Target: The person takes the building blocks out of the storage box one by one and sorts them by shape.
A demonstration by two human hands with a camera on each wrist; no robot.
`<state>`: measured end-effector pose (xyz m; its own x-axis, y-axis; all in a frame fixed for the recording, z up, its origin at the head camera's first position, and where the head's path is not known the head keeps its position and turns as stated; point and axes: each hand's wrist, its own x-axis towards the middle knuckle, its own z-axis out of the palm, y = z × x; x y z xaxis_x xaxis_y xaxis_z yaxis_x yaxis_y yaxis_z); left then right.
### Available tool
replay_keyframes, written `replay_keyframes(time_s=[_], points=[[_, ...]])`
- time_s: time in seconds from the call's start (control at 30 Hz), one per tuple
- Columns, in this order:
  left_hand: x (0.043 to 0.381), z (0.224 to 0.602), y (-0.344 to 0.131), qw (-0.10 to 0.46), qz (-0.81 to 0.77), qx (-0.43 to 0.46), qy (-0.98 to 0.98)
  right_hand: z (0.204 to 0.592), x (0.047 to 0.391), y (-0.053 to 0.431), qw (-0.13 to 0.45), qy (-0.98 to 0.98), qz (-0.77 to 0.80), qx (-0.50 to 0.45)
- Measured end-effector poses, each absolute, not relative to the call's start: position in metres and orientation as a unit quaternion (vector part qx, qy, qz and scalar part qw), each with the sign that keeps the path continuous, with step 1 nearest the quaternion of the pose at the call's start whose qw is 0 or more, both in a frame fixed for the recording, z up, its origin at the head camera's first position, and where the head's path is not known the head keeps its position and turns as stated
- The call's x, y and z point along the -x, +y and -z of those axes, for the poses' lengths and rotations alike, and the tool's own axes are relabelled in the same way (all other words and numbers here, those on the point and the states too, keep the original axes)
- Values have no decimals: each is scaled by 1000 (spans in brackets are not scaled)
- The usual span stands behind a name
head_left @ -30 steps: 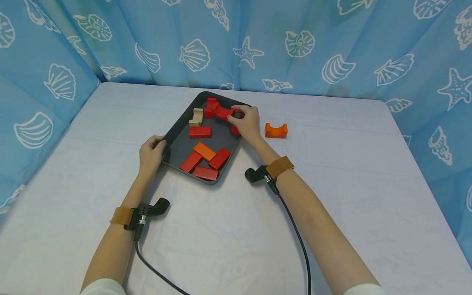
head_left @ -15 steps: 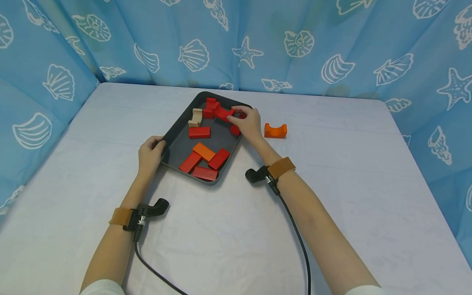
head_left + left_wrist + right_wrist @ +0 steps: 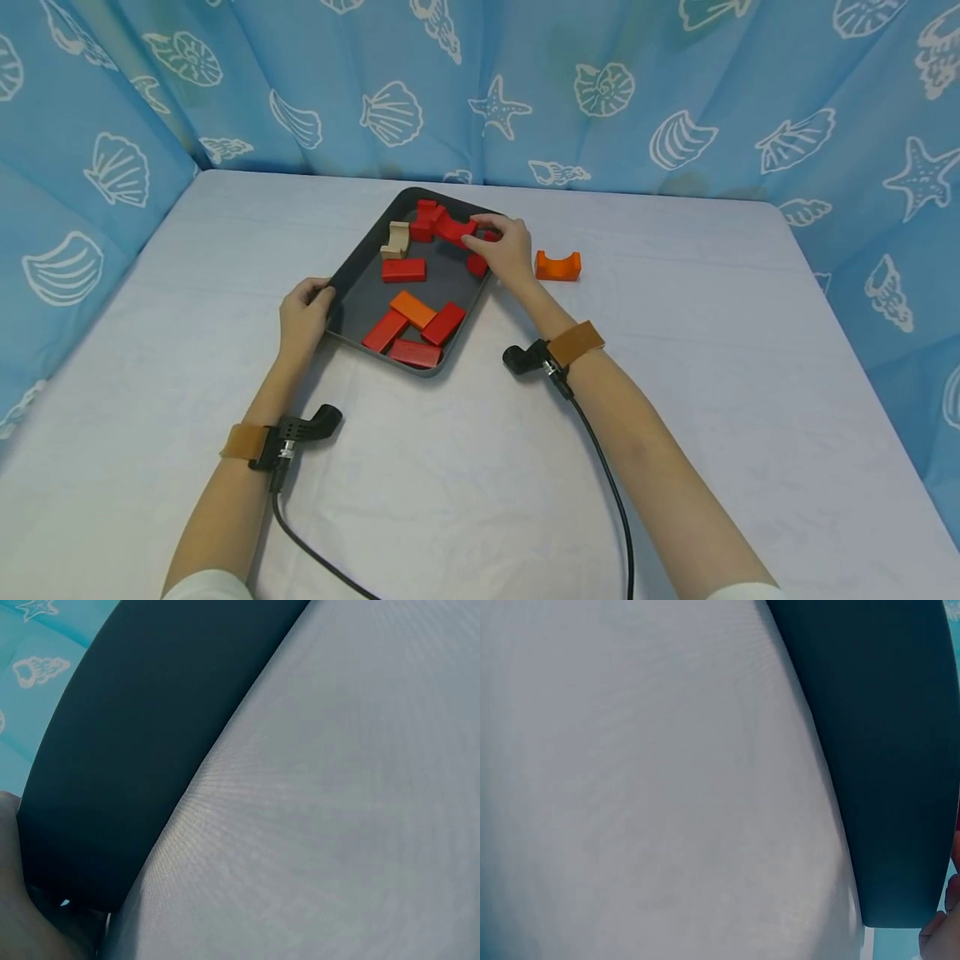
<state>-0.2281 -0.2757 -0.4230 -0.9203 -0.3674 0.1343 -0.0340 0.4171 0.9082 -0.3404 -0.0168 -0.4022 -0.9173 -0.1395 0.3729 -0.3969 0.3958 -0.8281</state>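
A dark grey tray (image 3: 360, 250) lies angled on the table with several wooden blocks in it. My left hand (image 3: 302, 315) grips its left corner, thumb over the rim; the tray's outer wall (image 3: 142, 742) fills much of the left wrist view. Over the far right rim reaches my right hand (image 3: 508, 250), thumb and forefinger pinching the right end of a red block with a curved hollow (image 3: 453, 230). That block's left end meets another red block (image 3: 422, 227) in the tray's far corner. Other red pieces (image 3: 477, 265) are partly hidden under the right hand.
Also in the tray are a cream hollowed block (image 3: 396, 239), a red oblong block (image 3: 403, 270), and an orange block (image 3: 412, 309) among red ones near the front corner. An orange hollowed block (image 3: 558, 266) stands outside, right of the tray. A blue shell-patterned curtain (image 3: 555, 92) hangs behind.
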Motion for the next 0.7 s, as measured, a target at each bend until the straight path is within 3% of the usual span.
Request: replay_keyframes(time_s=[0.3,0.7], points=[[227,424,-276,153,525,-123,-828,400,336,-13,111,-829,-527,-152],[227,422,-275,146,522,-134,-829,391,332,-7,142,-830,-509,-180]])
